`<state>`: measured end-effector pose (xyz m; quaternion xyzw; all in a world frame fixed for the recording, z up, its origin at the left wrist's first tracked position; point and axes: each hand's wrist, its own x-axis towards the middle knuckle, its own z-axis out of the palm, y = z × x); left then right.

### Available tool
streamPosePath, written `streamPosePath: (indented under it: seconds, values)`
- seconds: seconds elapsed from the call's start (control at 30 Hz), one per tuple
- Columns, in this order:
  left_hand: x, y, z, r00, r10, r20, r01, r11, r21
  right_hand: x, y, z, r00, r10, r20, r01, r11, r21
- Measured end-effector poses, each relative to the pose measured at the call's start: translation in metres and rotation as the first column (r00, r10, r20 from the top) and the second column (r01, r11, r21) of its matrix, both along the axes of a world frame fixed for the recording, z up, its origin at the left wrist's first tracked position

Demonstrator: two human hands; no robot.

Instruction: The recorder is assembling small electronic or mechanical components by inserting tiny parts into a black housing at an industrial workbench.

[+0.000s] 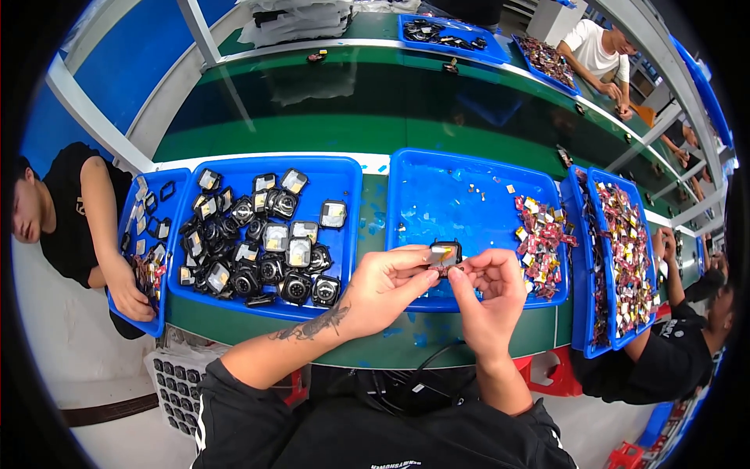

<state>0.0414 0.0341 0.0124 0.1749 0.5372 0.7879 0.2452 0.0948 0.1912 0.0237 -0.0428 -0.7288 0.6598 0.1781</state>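
My left hand [387,283] is closed, holding a black square smartwatch case [446,252] between thumb and fingers. A silvery and yellow piece shows on the case's upturned face. My right hand [491,301] pinches at the near right edge of the same case; whether a small separate part is between its fingertips is hidden. Both hands are over the near edge of a blue tray [469,164]. At the right end of that tray lies a heap of small red circuit boards [539,242] with white and yellow pieces. Blue film scraps [426,195] are scattered over its floor.
To the left, another blue tray [266,162] holds many black watch cases [273,234]. More boards fill stacked trays [625,258] at the right. Beyond runs a green conveyor belt [328,102] with a few parts. Co-workers sit left [70,211], right [680,352] and across [598,55].
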Motion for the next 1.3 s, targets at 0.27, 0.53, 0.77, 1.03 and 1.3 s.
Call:
streamPosePath:
  seconds: [0.27,0.53,0.77,1.03,1.3]
  values:
    - [0.003,0.0,0.006,0.998,0.069,-0.005,-0.069,0.998,-0.012,0.0,0.002,-0.005,0.998,-0.025,-0.06,0.034,0.989,0.147]
    - [0.007,0.003,0.008,0.981,0.191,0.016,-0.192,0.981,0.003,-0.013,-0.008,-0.003,0.997,-0.004,-0.076,0.028,0.945,0.326]
    - [0.001,-0.005,0.007,0.946,0.322,-0.036,-0.324,0.944,-0.059,-0.063,0.008,0.018,0.973,0.233,-0.002,-0.215,0.901,0.378]
    - [0.087,-0.102,0.176,0.201,0.205,-0.958,-0.424,0.9,0.104,-0.253,0.111,-0.026,0.964,-0.161,0.211,-0.012,0.768,0.64]
    - [0.116,-0.104,0.205,0.369,0.236,-0.899,-0.517,0.856,0.012,-0.284,0.123,-0.033,0.928,-0.22,0.3,-0.13,0.564,0.815]
